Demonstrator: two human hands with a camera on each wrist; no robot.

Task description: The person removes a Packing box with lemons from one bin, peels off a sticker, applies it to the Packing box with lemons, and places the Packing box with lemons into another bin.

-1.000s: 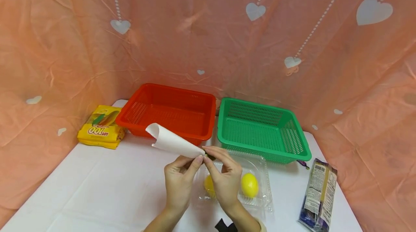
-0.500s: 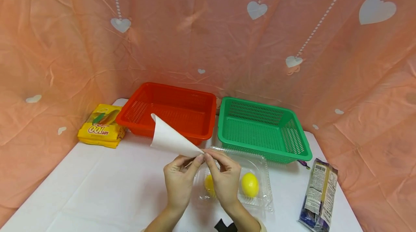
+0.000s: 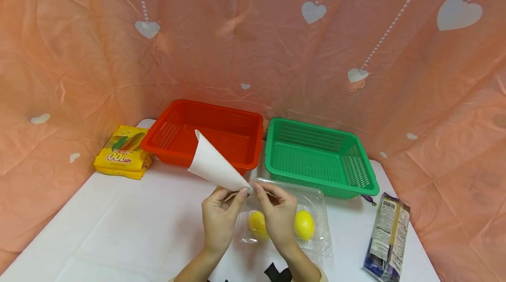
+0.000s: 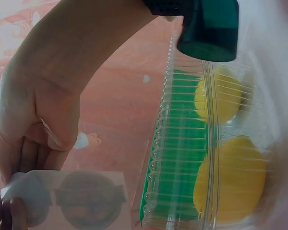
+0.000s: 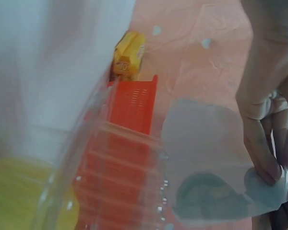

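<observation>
Both hands up and centred, fingertips nearly meeting.
We have the left hand [image 3: 219, 220] and right hand [image 3: 281, 220] raised side by side, backs toward us, left forearm [image 3: 199, 268] and right forearm [image 3: 302, 266] angling inward from the bottom edge. Left thumb [image 3: 239, 200] and right thumb [image 3: 262, 197] point up toward each other, tips close. We mark both as pinching; remaining fingers curl under, partly hidden.

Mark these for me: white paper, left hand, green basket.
white paper [image 3: 216, 166]: head view, middle of its curled sheet
left hand [image 3: 220, 218]: head view, middle of the hand
green basket [image 3: 306, 159]: head view, bare floor inside
</observation>
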